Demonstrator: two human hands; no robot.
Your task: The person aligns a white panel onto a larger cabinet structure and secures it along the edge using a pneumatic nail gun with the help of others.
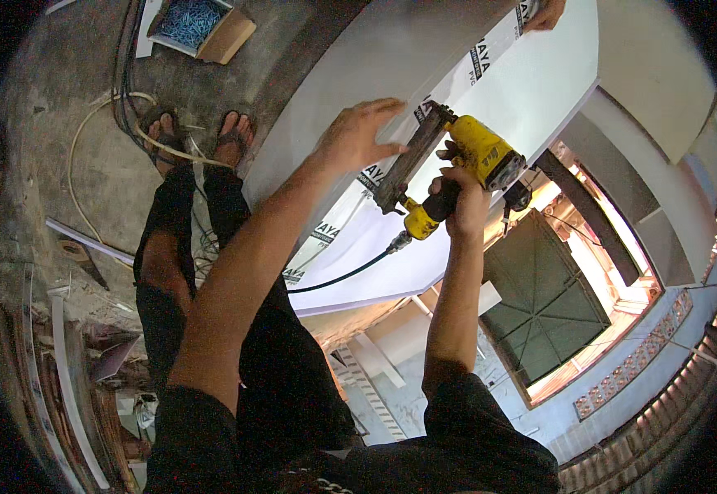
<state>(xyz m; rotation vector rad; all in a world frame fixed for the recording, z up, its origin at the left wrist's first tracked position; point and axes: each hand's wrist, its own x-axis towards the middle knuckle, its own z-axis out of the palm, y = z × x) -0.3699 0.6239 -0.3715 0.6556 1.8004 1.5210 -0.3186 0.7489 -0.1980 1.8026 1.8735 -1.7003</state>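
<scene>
A yellow and black nail gun (475, 142) is gripped by its handle in my right hand (467, 198). Its long dark magazine lies over the printed strip along a large white panel (552, 78). A black air hose (350, 272) runs from the fitting at the gun's handle end toward my legs. My left hand (362, 136) is open, fingers stretched toward the gun's nose at the panel; I cannot tell whether it touches the surface. Whether the nose presses on the panel is also unclear.
Another person's hand (546, 15) rests on the panel's far end. On the concrete floor stand an open cardboard box (228, 36) of bluish fasteners and a loose pale hose (70, 177) near my feet. Long strips (66, 362) lie at the left; a large window opening (539, 292) is at the right.
</scene>
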